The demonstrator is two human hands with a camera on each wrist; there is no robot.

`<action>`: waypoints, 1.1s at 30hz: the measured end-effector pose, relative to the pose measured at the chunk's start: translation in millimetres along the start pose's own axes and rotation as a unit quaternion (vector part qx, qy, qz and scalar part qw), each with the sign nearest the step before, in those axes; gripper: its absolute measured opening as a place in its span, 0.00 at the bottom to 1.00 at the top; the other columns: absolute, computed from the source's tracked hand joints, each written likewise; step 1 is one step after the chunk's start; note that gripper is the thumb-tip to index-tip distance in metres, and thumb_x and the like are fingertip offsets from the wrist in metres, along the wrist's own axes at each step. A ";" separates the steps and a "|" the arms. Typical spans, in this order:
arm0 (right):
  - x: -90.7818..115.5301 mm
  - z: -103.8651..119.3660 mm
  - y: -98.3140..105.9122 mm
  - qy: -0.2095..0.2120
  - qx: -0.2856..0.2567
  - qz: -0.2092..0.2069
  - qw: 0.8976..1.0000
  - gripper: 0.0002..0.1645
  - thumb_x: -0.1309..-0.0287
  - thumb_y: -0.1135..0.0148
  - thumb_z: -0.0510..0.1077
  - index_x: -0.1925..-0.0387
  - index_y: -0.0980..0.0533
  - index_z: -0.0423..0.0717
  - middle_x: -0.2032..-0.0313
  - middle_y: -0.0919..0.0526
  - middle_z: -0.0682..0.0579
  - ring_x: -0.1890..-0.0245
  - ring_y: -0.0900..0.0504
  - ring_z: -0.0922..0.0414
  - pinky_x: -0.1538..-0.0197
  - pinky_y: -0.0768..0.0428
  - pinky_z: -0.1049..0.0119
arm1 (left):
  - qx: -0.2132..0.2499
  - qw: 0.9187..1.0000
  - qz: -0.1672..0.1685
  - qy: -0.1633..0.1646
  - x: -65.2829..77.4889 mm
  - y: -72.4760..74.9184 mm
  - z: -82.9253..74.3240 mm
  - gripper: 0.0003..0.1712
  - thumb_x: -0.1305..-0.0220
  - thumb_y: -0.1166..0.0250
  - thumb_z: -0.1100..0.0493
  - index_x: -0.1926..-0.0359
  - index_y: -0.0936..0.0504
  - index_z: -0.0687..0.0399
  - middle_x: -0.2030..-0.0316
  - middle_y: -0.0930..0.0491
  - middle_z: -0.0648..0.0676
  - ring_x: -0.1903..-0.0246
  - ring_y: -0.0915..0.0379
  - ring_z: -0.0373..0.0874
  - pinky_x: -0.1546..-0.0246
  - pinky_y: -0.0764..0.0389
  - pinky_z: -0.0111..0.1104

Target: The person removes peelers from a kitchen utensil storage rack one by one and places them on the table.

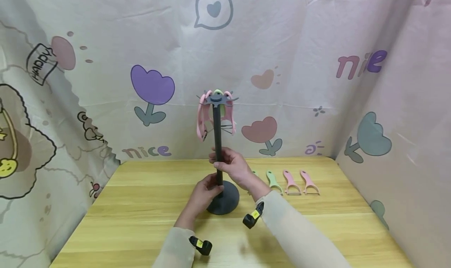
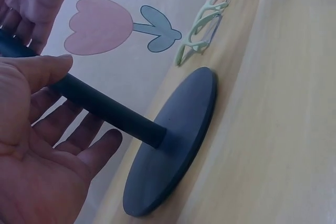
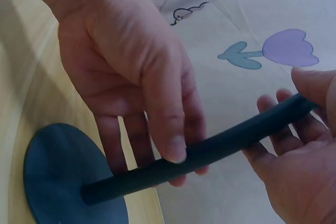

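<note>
- In front of the black stand [image 1: 217, 139], two small dark wrist cameras [image 1: 202, 246] [image 1: 253, 217] sit at the cuffs of pale sleeves [image 1: 174, 246].
- Low on the stand's pole, just above its round base [image 1: 227, 201], the left hand [image 1: 205, 191] pinches the shaft, thumb across one side and fingers behind it.
- Higher on the same pole, the right hand [image 1: 236, 166] holds it between thumb and fingers, apart from the left.
- Under the stand, a wood-grain table [image 1: 148, 205] bears the base; the pole rises upright.
- At the stand's hooked top [image 1: 216, 98], pink peelers [image 1: 201, 117] hang on both sides, with a green peeler [image 1: 222, 110] behind the pole.
- To the right of the stand, on the table, lie a green peeler partly hidden by the right arm, another green one [image 1: 272, 180] and two pink ones [image 1: 289, 180] [image 1: 308, 178].
- Behind the stand, a pale curtain [image 1: 303, 25] shows printed tulips, hearts and lettering.
</note>
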State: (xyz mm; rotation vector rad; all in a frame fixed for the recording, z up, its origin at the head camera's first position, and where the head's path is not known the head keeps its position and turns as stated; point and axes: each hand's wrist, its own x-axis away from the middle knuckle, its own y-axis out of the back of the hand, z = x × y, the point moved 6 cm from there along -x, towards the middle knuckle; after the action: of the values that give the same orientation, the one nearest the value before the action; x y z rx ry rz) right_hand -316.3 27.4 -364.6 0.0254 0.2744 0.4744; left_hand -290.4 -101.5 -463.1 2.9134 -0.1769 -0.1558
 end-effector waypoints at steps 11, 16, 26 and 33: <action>-6.4 -1.4 0.3 -0.007 0.008 0.047 0.999 0.32 0.30 0.34 0.33 0.28 0.29 0.42 0.38 0.18 0.38 0.37 0.16 0.46 0.30 0.21 0.50 | 0.010 1.000 -0.001 0.009 1.4 0.2 9.0 0.28 0.27 0.33 0.60 0.29 0.25 0.60 0.35 0.20 0.64 0.32 0.25 0.62 0.28 0.29 0.58; -9.6 -3.1 0.9 -0.007 0.008 0.045 0.999 0.30 0.29 0.37 0.32 0.28 0.28 0.41 0.37 0.19 0.36 0.38 0.15 0.44 0.30 0.22 0.50 | 0.013 1.000 -0.001 0.007 1.2 -0.7 11.5 0.28 0.28 0.33 0.63 0.29 0.25 0.61 0.36 0.19 0.63 0.33 0.24 0.61 0.28 0.29 0.57; -9.7 -1.5 0.6 -0.014 0.011 0.042 0.999 0.27 0.27 0.39 0.33 0.29 0.27 0.42 0.36 0.20 0.35 0.38 0.14 0.45 0.32 0.20 0.50 | -0.005 1.000 0.011 -0.004 -1.3 -3.5 15.4 0.29 0.27 0.34 0.64 0.28 0.27 0.63 0.36 0.20 0.65 0.33 0.25 0.62 0.29 0.28 0.59; -8.9 -2.3 -0.2 -0.013 0.013 0.045 0.999 0.27 0.26 0.41 0.33 0.29 0.28 0.40 0.34 0.23 0.31 0.38 0.15 0.45 0.34 0.18 0.52 | -0.016 1.000 0.006 -0.010 -2.4 -4.7 13.8 0.25 0.25 0.36 0.62 0.30 0.25 0.64 0.37 0.18 0.66 0.34 0.23 0.61 0.31 0.25 0.57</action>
State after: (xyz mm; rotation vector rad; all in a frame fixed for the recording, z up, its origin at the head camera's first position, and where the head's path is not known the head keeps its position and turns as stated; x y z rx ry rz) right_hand -324.4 23.1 -364.5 0.0689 0.2538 0.5595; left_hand -293.9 -99.5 -477.4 2.8784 -0.1925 -0.1836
